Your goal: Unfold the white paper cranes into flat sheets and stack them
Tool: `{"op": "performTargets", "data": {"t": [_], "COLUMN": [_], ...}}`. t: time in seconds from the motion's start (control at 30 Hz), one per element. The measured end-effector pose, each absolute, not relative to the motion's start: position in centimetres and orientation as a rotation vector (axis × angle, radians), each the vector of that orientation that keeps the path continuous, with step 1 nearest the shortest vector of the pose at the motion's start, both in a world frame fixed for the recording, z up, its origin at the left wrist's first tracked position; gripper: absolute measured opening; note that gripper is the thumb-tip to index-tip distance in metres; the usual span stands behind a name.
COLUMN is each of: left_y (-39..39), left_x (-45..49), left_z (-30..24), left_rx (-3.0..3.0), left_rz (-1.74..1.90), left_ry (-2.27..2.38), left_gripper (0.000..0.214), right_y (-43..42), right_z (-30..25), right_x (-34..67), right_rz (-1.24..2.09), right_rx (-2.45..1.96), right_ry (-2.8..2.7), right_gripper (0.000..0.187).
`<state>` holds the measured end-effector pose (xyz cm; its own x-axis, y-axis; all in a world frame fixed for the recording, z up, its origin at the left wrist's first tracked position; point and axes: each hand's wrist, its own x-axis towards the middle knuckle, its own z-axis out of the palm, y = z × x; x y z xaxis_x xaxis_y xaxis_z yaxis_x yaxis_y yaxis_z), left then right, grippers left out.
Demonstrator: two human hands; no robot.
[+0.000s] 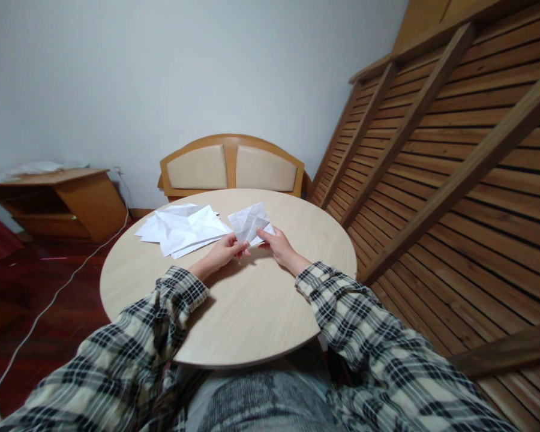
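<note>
A creased, partly folded white paper (pixel 251 221) is held just above the round wooden table (pixel 234 312), near its middle. My left hand (pixel 227 251) pinches the paper's lower left edge. My right hand (pixel 276 243) grips its lower right edge, fingers closed on it. Both forearms wear plaid sleeves and rest over the near half of the table. A loose pile of white paper sheets (pixel 182 230) lies on the table just left of my left hand.
A wooden chair with two beige back pads (pixel 231 165) stands behind the table. Slatted wooden panels (pixel 454 168) lean along the right. A low wooden cabinet (pixel 58 201) stands at the left wall, and a white cable (pixel 54 297) runs across the dark floor.
</note>
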<state>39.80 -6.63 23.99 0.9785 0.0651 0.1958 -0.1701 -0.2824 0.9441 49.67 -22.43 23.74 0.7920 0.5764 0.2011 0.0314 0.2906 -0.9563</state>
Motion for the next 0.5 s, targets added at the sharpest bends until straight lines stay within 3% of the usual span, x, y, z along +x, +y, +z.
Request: {"op": "performTargets", "data": {"t": [0.23,0.4,0.5], "left_y": [-6.7,-6.1,-5.8], "left_x": [39.9,40.6,41.1], "left_z": [23.9,23.6,23.5], "left_rx": [1.870,1.672,1.514], "left_rz": [0.240,0.327,0.340], "left_ry": [-0.160,-0.137,-0.062], "left_gripper": [0.029,0.059,0.063], "right_y": [-22.2,-22.3,-22.3], "right_z": [23.3,23.3,23.0], "right_x": [49.9,50.2,50.3], "right_rz": [0.329,0.296,0.323], "right_rx": [-1.272,-1.292,-1.303], "right_ry": [-0.576,-0.530,-0.535], "right_gripper": [0.037,0.037,0.039]}}
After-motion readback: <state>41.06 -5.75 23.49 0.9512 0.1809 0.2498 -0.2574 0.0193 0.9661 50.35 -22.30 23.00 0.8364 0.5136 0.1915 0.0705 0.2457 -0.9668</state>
